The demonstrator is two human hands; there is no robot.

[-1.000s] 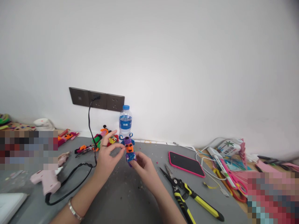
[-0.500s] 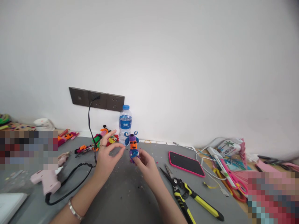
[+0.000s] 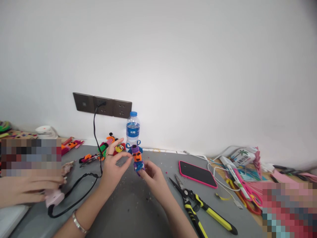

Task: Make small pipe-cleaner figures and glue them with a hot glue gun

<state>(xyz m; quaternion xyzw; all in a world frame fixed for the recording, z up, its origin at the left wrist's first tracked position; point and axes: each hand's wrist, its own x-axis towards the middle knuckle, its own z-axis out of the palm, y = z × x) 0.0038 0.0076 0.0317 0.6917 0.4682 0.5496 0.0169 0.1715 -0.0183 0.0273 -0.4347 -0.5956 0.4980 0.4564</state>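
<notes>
A small pipe-cleaner figure (image 3: 137,157) in purple, orange and blue, with curled blue loops on top, stands upright above the grey table. My right hand (image 3: 152,173) grips it by its lower end between thumb and fingers. Thumb and index finger of my left hand (image 3: 117,162) are pinched together at the figure's left edge, the other fingers raised; whatever sits in that pinch is too small to make out. Behind the figure is a water bottle (image 3: 133,130) with a blue cap. Several colourful pipe-cleaner pieces (image 3: 102,148) lie behind my left hand.
Another person's hand (image 3: 29,186) covers a pink glue gun (image 3: 55,198), its black cord (image 3: 94,122) running to the wall sockets (image 3: 102,105). On the right lie yellow-black pliers (image 3: 198,201), a pink-edged phone (image 3: 197,174), white cables (image 3: 224,181) and pink scissors (image 3: 255,196).
My right hand has shifted the figure slightly left, up to my left fingertips. From the left edge another person's hand has come in onto the glue gun.
</notes>
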